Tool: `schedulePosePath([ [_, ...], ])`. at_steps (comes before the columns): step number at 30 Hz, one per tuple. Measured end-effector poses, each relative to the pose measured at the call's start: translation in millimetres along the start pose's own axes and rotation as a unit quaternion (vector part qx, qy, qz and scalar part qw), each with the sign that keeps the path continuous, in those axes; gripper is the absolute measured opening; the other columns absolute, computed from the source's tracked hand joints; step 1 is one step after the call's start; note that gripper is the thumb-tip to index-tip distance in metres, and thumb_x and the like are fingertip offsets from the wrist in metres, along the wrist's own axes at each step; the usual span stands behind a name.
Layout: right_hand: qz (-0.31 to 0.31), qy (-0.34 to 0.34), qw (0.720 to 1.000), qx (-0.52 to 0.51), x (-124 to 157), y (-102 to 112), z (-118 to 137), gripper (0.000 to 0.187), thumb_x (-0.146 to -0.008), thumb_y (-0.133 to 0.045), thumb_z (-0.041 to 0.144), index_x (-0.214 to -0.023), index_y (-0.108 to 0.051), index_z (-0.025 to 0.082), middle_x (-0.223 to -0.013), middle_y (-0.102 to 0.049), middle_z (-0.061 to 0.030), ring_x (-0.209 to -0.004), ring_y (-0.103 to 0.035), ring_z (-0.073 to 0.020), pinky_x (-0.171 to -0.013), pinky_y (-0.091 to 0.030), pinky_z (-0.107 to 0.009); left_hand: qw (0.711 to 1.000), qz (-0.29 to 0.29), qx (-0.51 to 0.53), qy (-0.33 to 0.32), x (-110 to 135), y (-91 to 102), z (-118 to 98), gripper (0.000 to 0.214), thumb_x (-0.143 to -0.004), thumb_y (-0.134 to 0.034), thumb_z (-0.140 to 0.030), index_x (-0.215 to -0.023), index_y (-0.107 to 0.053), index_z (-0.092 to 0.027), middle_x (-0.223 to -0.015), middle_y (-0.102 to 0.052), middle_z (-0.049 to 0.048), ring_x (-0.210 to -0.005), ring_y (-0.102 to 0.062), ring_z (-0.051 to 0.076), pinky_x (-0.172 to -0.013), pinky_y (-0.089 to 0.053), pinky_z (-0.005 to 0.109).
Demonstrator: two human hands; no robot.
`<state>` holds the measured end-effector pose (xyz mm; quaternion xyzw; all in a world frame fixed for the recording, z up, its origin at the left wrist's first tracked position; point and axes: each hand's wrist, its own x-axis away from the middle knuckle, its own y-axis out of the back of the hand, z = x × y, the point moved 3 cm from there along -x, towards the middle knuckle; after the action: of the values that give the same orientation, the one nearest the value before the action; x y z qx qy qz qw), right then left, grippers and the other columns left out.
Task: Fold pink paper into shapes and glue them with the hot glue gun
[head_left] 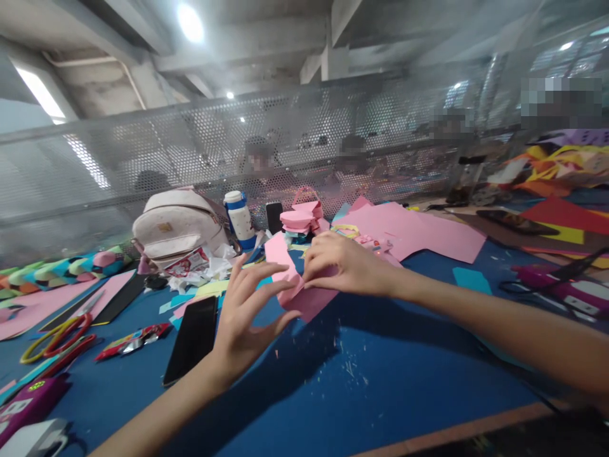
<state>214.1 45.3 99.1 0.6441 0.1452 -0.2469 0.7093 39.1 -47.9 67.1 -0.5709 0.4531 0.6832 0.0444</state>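
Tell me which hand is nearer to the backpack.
Left. The left hand, fingers spread, is in front of the backpack and to its right, not touching it. The right hand is farther right, pinching pink paper.

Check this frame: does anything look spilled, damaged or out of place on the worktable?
Mostly ordinary craft clutter. Two spots look untidy: pale flecks scattered across the blue tabletop below the right hand, perhaps scraps or scuffs, and crumpled white material by the backpack. I see no clear damage.
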Motion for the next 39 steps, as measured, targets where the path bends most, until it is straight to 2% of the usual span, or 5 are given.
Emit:
schedulePosePath([
  [3, -0.055, -0.027, 0.996, -0.061, 10.0, -4.3, 3.8, 0.006, -0.086, -0.069, 0.023, -0.084, -0.074, 0.021, -0.082, -0.069, -0.0001, -0.081, -0.056, -0.0147, -0.080, -0.036, -0.031, 0.999, -0.034, 0.001, -0.019, 10.5, -3.6, -2.1, 0.031, -0.079, -0.076, -0.017, -0.108, -0.067, -0.024, -0.107, -0.071, 0.0033, -0.104, -0.063, 0.021, -0.112, -0.031, 0.053],
  [10, -0.137, -0.065, 0.979, -0.135, 29.4, -26.8, 17.1, 0.002, -0.083, -0.071, 0.019, -0.082, -0.073, 0.019, -0.081, -0.070, -0.0007, -0.078, -0.058, -0.0141, -0.081, -0.038, -0.033, 0.993, -0.050, 0.093, 0.054, 20.4, -10.9, 4.3, 0.023, -0.082, -0.071, -0.013, -0.099, -0.071, -0.028, -0.104, -0.073, 0.0004, -0.100, -0.064, 0.020, -0.107, -0.037, 0.051],
  [17, -0.159, -0.086, 0.968, -0.172, 36.4, -36.9, 17.9, 0.005, -0.085, -0.069, 0.020, -0.085, -0.074, 0.021, -0.082, -0.071, -0.0018, -0.079, -0.059, -0.0153, -0.081, -0.039, -0.035, 0.979, -0.059, 0.162, 0.111, 31.1, -18.2, 9.5, 0.023, -0.080, -0.074, -0.014, -0.099, -0.073, -0.028, -0.101, -0.074, 0.0011, -0.094, -0.065, 0.020, -0.101, -0.040, 0.048],
  [24, -0.161, -0.089, 0.967, -0.177, 39.4, -41.9, 12.5, 0.004, -0.084, -0.071, 0.021, -0.084, -0.074, 0.022, -0.082, -0.072, -0.0015, -0.079, -0.059, -0.0159, -0.081, -0.040, -0.036, 0.953, -0.053, 0.232, 0.186, 42.0, -28.1, 14.7, 0.020, -0.080, -0.073, -0.015, -0.096, -0.075, -0.027, -0.098, -0.074, 0.0014, -0.092, -0.064, 0.019, -0.084, -0.048, 0.035],
  [39, -0.146, -0.046, 0.987, -0.055, 35.1, -29.5, 18.3, 0.006, -0.085, -0.070, 0.025, -0.081, -0.068, 0.021, -0.081, -0.071, -0.0005, -0.080, -0.055, -0.0172, -0.081, -0.037, -0.035, 0.983, -0.037, 0.171, 0.050, 38.2, -18.7, 5.2, 0.019, -0.078, -0.070, -0.002, -0.087, -0.071, -0.019, -0.088, -0.072, 0.0033, -0.082, -0.059, 0.017, -0.076, -0.047, 0.036],
])
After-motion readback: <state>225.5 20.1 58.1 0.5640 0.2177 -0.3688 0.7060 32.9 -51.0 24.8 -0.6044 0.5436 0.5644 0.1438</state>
